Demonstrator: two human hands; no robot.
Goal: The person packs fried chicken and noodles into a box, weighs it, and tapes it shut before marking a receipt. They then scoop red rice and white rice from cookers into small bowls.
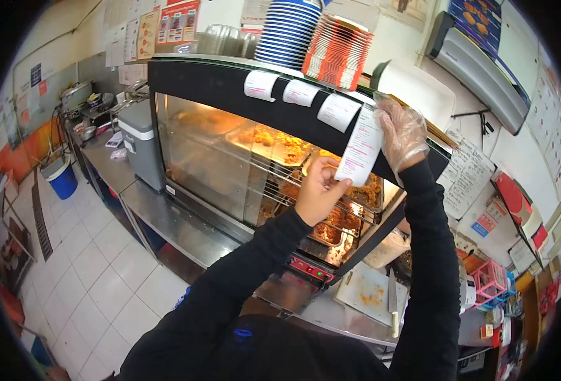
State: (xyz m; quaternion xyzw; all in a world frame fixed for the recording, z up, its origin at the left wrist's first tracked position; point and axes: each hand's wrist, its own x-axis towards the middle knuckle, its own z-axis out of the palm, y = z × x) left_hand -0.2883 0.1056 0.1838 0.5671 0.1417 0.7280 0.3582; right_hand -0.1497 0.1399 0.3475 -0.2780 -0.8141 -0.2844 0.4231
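Note:
A long printed order slip hangs at the right end of the black top edge of a lit food warmer. My left hand, bare, pinches the slip's lower end between thumb and fingers. At its upper right edge is my right hand in a clear plastic glove, fingers closed at the slip's top corner. Three shorter slips, one of them a white slip, hang to the left along the same edge. Behind my left hand, trays of fried food sit on the warmer's racks.
Stacked blue-striped paper cups and red-striped food boxes stand on the warmer. Below right lie a cutting board and a knife. A grey cooler stands left, a blue bucket on the floor.

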